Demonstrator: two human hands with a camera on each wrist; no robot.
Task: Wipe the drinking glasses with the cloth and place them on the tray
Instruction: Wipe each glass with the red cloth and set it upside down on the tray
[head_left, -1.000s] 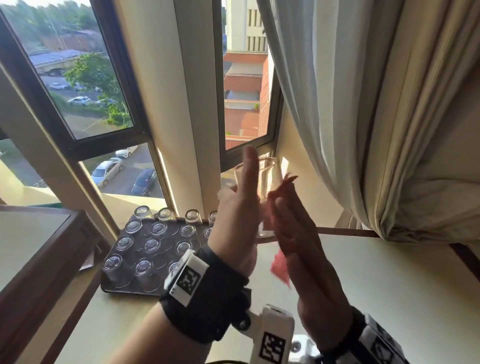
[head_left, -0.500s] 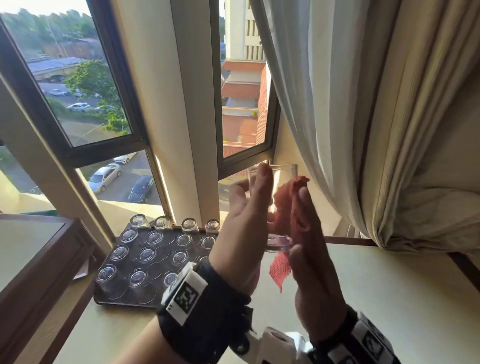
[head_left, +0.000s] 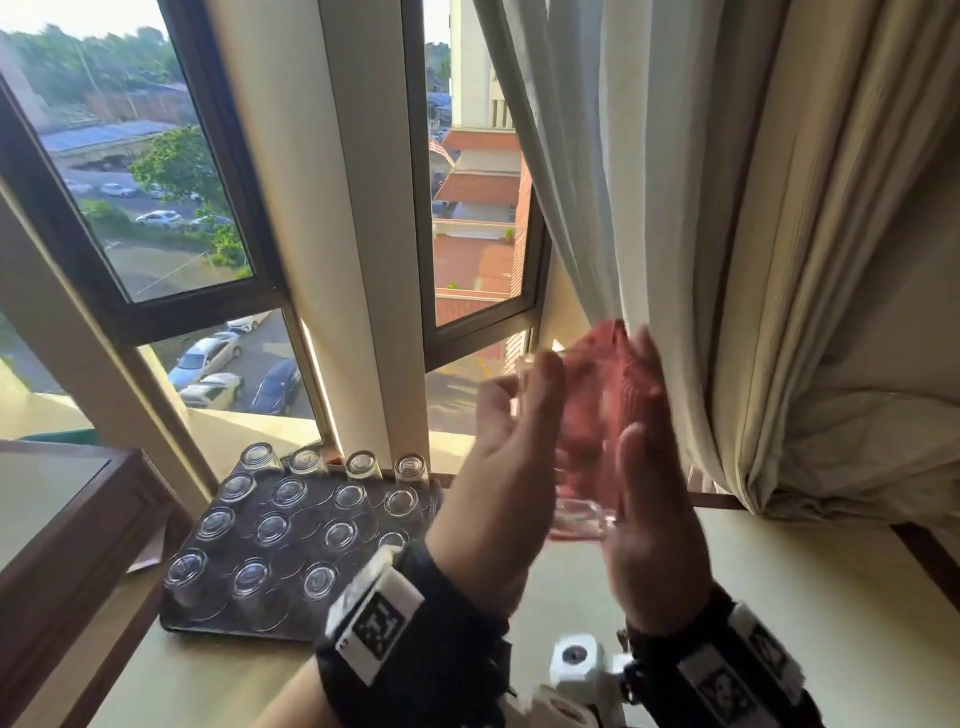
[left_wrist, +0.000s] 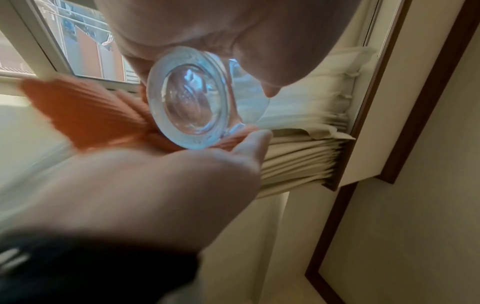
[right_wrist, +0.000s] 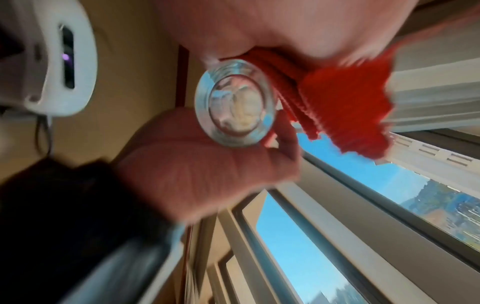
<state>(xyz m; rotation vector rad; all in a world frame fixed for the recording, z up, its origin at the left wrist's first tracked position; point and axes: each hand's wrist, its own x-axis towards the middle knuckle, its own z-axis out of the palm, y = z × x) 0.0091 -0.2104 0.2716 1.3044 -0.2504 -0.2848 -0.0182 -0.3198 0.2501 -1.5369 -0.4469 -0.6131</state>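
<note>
Judging from the earlier head views, the biggest change is one of position: the glass and both hands are now raised higher and carried further right, so that they are seen against the pale curtain (head_left: 727, 234) rather than the window frame (head_left: 363, 234).

On the table (head_left: 779, 597), at the near left, the dark tray (head_left: 218, 613) is seen unchanged, with its rows of upturned glasses (head_left: 270, 530) standing base-up where they stood a second ago; no glass has been added.

The left hand (head_left: 498, 483) is kept curled round the drinking glass (head_left: 582, 519), its thumb laid along the near side and its fingers wrapped behind, as the left wrist view confirms. The glass is held mouth-up, well above the table and to the right of the tray, its thick base (left_wrist: 192, 98) turned toward both wrist cameras.

The right hand (head_left: 644, 499) is pressed against the right side of the glass with fairly straight fingers, and the red cloth (head_left: 597, 395) is sandwiched between palm and glass. The cloth, which half a second ago hung below the base in a loose tail, is now drawn upward, and it is seen bunched over the rim. In the right wrist view a ragged corner (right_wrist: 350, 115) is left trailing beside the base.

Motion blur is found on cloth and fingers alike, so a rubbing stroke is judged to be under way. Wiping is therefore taken as unfinished, and placing on the tray as not yet begun.
</note>
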